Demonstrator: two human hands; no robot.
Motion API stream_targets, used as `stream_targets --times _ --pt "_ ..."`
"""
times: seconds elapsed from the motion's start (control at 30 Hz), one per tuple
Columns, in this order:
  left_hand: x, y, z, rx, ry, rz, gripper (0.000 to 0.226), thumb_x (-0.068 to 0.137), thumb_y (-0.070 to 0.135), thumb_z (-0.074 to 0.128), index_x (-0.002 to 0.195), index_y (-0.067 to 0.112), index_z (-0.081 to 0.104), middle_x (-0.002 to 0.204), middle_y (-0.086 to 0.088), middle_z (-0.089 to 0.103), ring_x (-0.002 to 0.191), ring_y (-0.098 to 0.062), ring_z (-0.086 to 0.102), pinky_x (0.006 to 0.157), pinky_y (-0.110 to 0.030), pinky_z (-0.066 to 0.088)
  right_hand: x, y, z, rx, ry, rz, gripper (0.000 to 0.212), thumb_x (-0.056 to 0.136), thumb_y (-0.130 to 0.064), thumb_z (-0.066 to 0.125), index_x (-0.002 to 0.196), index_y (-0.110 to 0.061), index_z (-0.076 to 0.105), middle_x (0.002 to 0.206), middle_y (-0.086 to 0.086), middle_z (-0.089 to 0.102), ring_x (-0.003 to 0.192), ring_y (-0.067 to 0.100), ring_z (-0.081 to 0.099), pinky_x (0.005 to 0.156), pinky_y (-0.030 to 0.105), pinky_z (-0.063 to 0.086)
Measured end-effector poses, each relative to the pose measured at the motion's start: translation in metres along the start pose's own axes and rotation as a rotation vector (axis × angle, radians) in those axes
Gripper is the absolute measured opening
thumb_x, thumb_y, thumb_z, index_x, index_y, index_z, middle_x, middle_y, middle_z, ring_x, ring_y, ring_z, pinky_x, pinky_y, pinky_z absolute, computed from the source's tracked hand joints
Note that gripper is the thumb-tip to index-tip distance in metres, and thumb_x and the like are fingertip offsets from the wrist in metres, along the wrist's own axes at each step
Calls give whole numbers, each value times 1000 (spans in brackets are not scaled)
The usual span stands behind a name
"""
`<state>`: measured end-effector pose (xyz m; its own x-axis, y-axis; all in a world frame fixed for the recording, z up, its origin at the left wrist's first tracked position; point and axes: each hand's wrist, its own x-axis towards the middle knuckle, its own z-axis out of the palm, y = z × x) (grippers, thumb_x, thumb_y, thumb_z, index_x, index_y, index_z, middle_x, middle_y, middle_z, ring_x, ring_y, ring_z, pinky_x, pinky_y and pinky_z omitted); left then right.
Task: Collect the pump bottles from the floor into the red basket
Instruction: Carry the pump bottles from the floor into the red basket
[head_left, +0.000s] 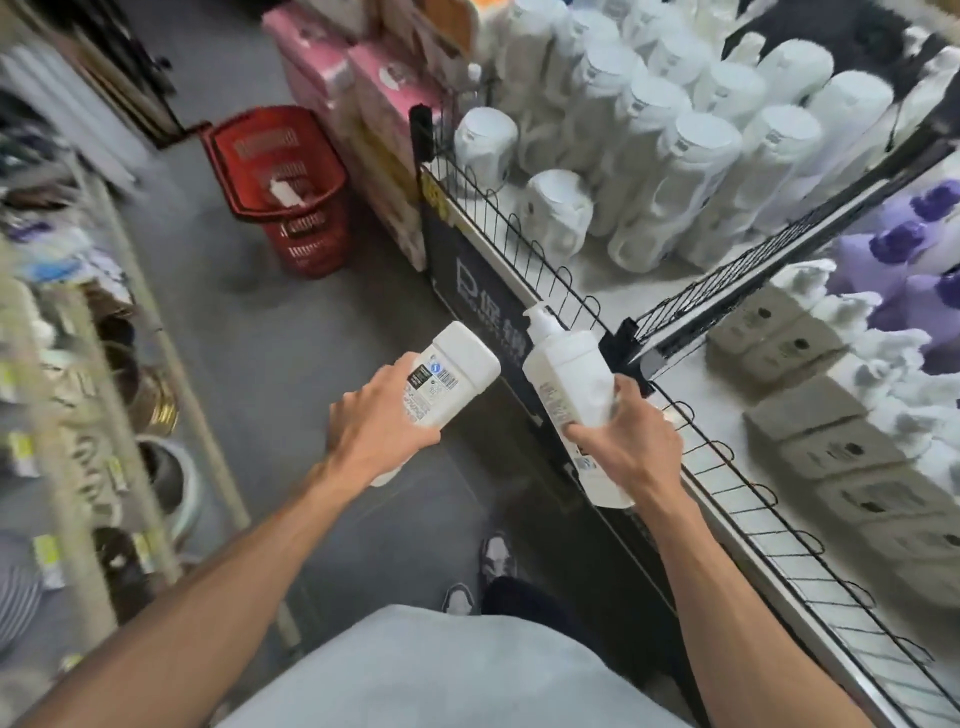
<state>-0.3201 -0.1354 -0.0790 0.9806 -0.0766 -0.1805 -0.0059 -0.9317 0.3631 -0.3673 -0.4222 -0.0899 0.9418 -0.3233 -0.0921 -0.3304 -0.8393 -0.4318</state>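
My left hand (376, 423) grips a white pump bottle (452, 371) with its flat base pointing away from me and its label showing. My right hand (631, 441) holds a second white pump bottle (566, 379) with the pump head pointing up and away. Both bottles hang over the grey aisle floor, close to my body. The red basket (311, 228) stands on the floor farther up the aisle, to the left of the shelf end. Something white lies inside it, too blurred to name.
A shelf unit (727, 405) with a black wire rail runs along my right, stocked with white bottles (691, 171), grey boxes (810, 415) and purple bottles (914, 260). Pink packs (363, 88) are stacked beyond the basket. A blurred rack (78, 364) lines the left.
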Motion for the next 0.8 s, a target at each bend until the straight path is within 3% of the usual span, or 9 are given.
stream_targets --times 0.1,0.23,0.4,0.6,0.8 --pt "13 -17 -2 -3 15 -65 84 61 51 74 134 40 35 116 7 62 92 -35 66 77 -41 52 27 -24 10 -6 -57 -44 78 69 -53 78 132 -23 44 99 -3 67 73 17 54 64 32 44" --pt "33 -34 -8 -19 33 -149 83 61 51 72 134 41 34 121 9 62 95 -33 66 77 -40 51 65 -54 18 -22 -126 -126 77 69 -52 78 131 -22 44 93 -8 57 76 22 56 73 38 50" --pt "63 -47 -22 0 79 -261 84 63 51 74 137 41 35 124 9 62 97 -34 66 70 -35 41 118 -91 26 -32 -195 -210 71 68 -51 77 124 -25 42 89 -8 56 72 22 54 65 32 42" --pt "87 -71 -35 -14 127 -380 85 62 51 74 137 40 36 128 10 61 100 -30 66 73 -35 43 176 -136 43 -50 -268 -315 72 69 -49 77 126 -23 41 93 -7 55 76 21 53 71 34 47" --pt "119 -107 -46 -32 130 -447 89 61 55 74 140 38 35 132 10 61 101 -29 67 74 -35 46 218 -187 69 -35 -306 -398 74 67 -52 76 125 -26 39 106 -2 67 79 23 63 73 38 57"
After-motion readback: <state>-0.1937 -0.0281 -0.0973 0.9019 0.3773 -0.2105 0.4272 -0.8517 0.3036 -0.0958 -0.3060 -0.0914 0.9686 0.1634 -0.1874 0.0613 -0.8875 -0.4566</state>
